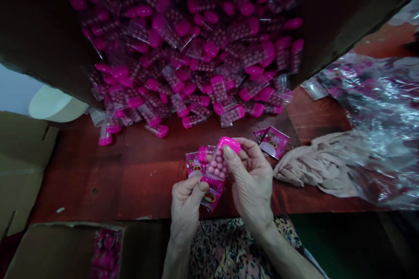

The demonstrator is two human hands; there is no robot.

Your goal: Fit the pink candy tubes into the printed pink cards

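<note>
One brown cardboard flap (22, 170) fills the far left edge, with a cream-coloured round object (54, 103) just beyond it, too plain to identify. Below them, at the bottom left, an open cardboard carton (59, 248) holds pink capsule-shaped pieces (104, 248), dim and cut off by the frame. A reddish-brown wooden tabletop (98, 174) runs across the middle. Above it, a large heap of small clear bags (183, 52), each holding a pink-capped tube of small pink balls, spills from between dark carton flaps (32, 22) onto the wood, with a few bags lying apart at its lower edge.

The person's left hand (185, 209) sits near the tabletop's front edge, its fingers (199, 187) closed on a printed pink packet (211, 196). Just beside it, the right hand (252, 183) holds a clear tube of pink balls (218, 165) with a pink cap (229, 143), its fingers (231, 153) pinched narrowly around the tube, directly above the packet. Whether the tube's lower end is inside the packet cannot be seen. Patterned clothing (229, 253) shows below the hands. Further right, more printed pink packets (274, 141) lie on the tabletop, followed by crumpled beige cloth (310, 165) and a rumpled clear plastic sheet (376, 113).
</note>
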